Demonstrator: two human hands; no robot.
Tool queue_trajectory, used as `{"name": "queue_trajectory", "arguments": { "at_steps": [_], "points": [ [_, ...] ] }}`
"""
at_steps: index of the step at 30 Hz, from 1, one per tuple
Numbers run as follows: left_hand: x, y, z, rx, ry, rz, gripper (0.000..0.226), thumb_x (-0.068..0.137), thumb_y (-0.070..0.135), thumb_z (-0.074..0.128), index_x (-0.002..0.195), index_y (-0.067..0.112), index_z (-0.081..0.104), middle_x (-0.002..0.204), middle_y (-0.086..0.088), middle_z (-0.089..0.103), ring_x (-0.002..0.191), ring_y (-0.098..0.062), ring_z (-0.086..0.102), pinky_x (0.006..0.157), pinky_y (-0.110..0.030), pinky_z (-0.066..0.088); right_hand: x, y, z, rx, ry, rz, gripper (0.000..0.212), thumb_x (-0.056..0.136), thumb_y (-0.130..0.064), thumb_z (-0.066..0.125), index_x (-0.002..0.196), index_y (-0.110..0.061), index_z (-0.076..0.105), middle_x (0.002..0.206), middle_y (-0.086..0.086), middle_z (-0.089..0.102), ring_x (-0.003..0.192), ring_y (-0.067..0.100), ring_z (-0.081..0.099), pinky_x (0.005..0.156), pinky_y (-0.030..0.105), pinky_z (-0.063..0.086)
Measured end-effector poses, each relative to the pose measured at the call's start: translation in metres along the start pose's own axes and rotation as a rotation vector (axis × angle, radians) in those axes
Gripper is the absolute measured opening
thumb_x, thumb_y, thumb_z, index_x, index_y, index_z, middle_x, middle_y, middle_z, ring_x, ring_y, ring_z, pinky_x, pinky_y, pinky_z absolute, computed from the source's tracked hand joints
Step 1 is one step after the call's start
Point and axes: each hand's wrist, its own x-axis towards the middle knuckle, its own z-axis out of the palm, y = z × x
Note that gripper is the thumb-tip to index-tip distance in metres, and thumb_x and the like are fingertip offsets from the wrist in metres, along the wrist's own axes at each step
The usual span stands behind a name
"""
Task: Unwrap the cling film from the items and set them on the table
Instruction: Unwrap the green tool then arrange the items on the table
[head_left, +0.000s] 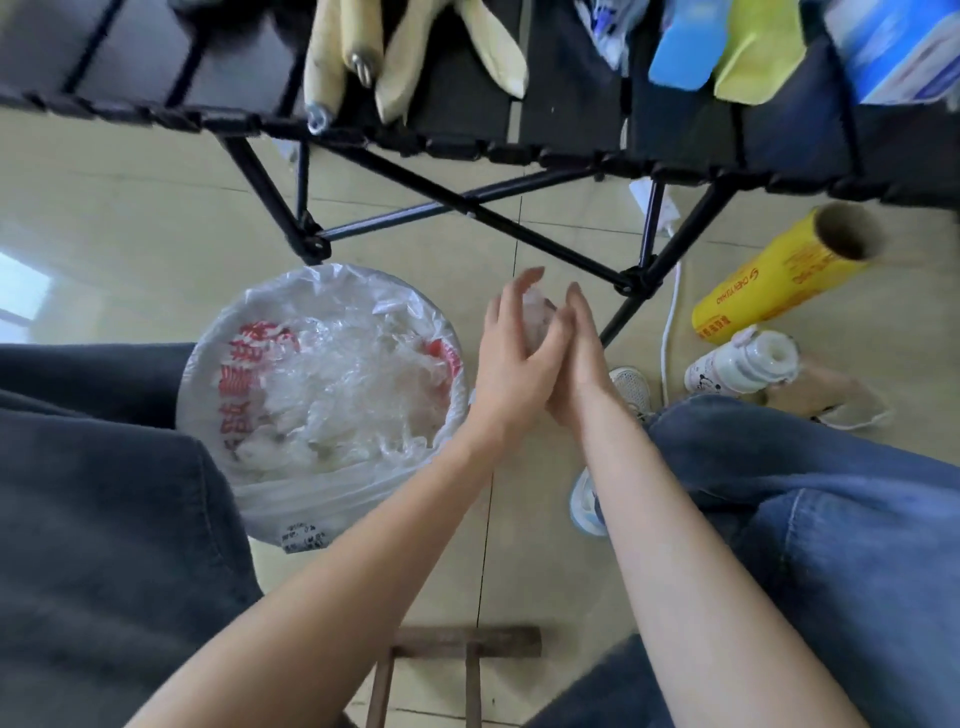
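A crumpled wad of clear cling film (538, 318) is pressed between my two hands, low over the floor and just right of the bin. My left hand (511, 358) lies against its left side with fingers nearly straight and the thumb crossing toward the other hand. My right hand (583, 353) presses on it from the right with straight fingers. On the black folding table (467, 143) above lie bare cream wooden-handled utensils (337, 57), a blue item (680, 47), a yellow item (758, 52) and a blue-and-white box (904, 47).
A bin lined with a white bag (322, 374) holds several wads of used film, left of my hands. On the floor at right lie a yellow cling film roll (779, 275), a white bottle (743, 361) and a white cable. My knees flank the view. A wooden stool (457, 636) is below.
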Motion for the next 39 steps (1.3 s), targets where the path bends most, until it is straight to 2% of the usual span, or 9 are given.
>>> {"name": "queue_trajectory", "arguments": {
  "at_steps": [6, 9, 12, 17, 23, 27, 31, 34, 39],
  "points": [
    [0.005, 0.033, -0.048, 0.101, 0.04, 0.13, 0.026, 0.09, 0.009, 0.049, 0.105, 0.029, 0.054, 0.106, -0.006, 0.06, 0.096, -0.018, 0.062, 0.081, -0.038, 0.054, -0.024, -0.013, 0.041, -0.58, -0.122, -0.099, 0.057, 0.099, -0.058, 0.013, 0.107, -0.033, 0.064, 0.094, -0.004, 0.072, 0.099, 0.021, 0.066, 0.095, 0.037, 0.049],
    [0.009, 0.048, -0.077, 0.072, 0.088, 0.136, 0.029, 0.088, 0.004, 0.046, 0.097, 0.03, 0.055, 0.095, 0.001, 0.063, 0.084, -0.011, 0.063, 0.072, -0.029, 0.054, -0.035, -0.018, 0.055, -0.74, -0.196, -0.099, 0.052, 0.096, -0.064, 0.012, 0.114, -0.044, 0.056, 0.091, -0.003, 0.066, 0.07, 0.013, 0.061, 0.08, 0.032, 0.048],
    [0.014, 0.062, -0.106, 0.043, 0.144, 0.152, 0.025, 0.092, 0.001, 0.045, 0.099, 0.023, 0.055, 0.097, 0.012, 0.06, 0.081, 0.007, 0.056, 0.07, -0.011, 0.047, -0.044, -0.017, 0.067, -0.858, -0.308, -0.057, 0.051, 0.094, -0.066, 0.03, 0.133, -0.036, 0.04, 0.101, 0.001, 0.061, 0.076, 0.012, 0.059, 0.09, 0.038, 0.05],
    [0.019, 0.076, -0.166, 0.14, 0.105, 0.22, 0.017, 0.097, 0.012, 0.046, 0.108, 0.024, 0.053, 0.115, 0.003, 0.053, 0.105, -0.006, 0.051, 0.093, -0.023, 0.043, -0.053, -0.01, 0.092, -0.885, -0.374, -0.143, 0.051, 0.088, -0.011, 0.065, 0.129, -0.03, 0.041, 0.092, 0.004, 0.062, 0.064, 0.015, 0.055, 0.064, 0.026, 0.048],
    [0.012, 0.049, -0.222, 0.539, -0.345, 0.027, 0.039, 0.093, 0.014, 0.053, 0.127, 0.028, 0.04, 0.128, 0.004, 0.031, 0.102, -0.019, 0.046, 0.077, -0.025, 0.045, -0.025, 0.018, 0.12, -1.042, -0.148, -0.431, 0.014, 0.087, -0.005, 0.062, 0.094, -0.016, 0.066, 0.086, 0.002, 0.065, 0.08, 0.021, 0.065, 0.08, 0.039, 0.056],
    [0.01, 0.002, -0.233, 0.995, -0.51, 0.112, 0.053, 0.095, 0.021, 0.055, 0.142, 0.019, 0.032, 0.149, -0.002, 0.023, 0.12, -0.023, 0.047, 0.098, -0.029, 0.04, -0.005, 0.054, 0.117, -1.383, -0.16, -0.404, 0.027, 0.092, -0.006, 0.052, 0.108, -0.018, 0.07, 0.105, -0.006, 0.068, 0.094, 0.008, 0.06, 0.085, 0.02, 0.046],
    [0.006, -0.028, -0.234, 1.36, -0.584, 0.033, 0.062, 0.1, 0.031, 0.043, 0.152, 0.021, 0.01, 0.161, -0.002, -0.002, 0.148, -0.024, 0.001, 0.119, -0.048, 0.01, 0.005, 0.076, 0.101, -1.686, -0.28, -0.273, 0.046, 0.095, -0.002, 0.036, 0.133, -0.02, 0.056, 0.146, -0.009, 0.045, 0.137, 0.014, 0.037, 0.105, 0.02, 0.023],
    [0.007, -0.036, -0.234, 1.527, -0.628, -0.021, 0.065, 0.099, 0.038, 0.045, 0.152, 0.023, 0.011, 0.161, -0.005, -0.008, 0.148, -0.026, -0.01, 0.118, -0.054, 0.004, 0.004, 0.085, 0.093, -1.914, -0.394, -0.193, 0.065, 0.09, 0.005, 0.032, 0.146, -0.027, 0.04, 0.157, -0.014, 0.023, 0.147, 0.015, 0.012, 0.117, 0.038, 0.009],
    [0.006, -0.038, -0.232, 1.518, -0.65, -0.113, 0.076, 0.094, 0.038, 0.053, 0.153, 0.026, 0.008, 0.16, -0.007, -0.014, 0.147, -0.028, -0.014, 0.117, -0.055, -0.001, 0.003, 0.08, 0.096, -1.917, -0.412, -0.221, 0.073, 0.083, 0.014, 0.03, 0.141, -0.026, 0.046, 0.156, -0.012, 0.028, 0.145, 0.013, 0.013, 0.118, 0.043, 0.009]
  ]
}}
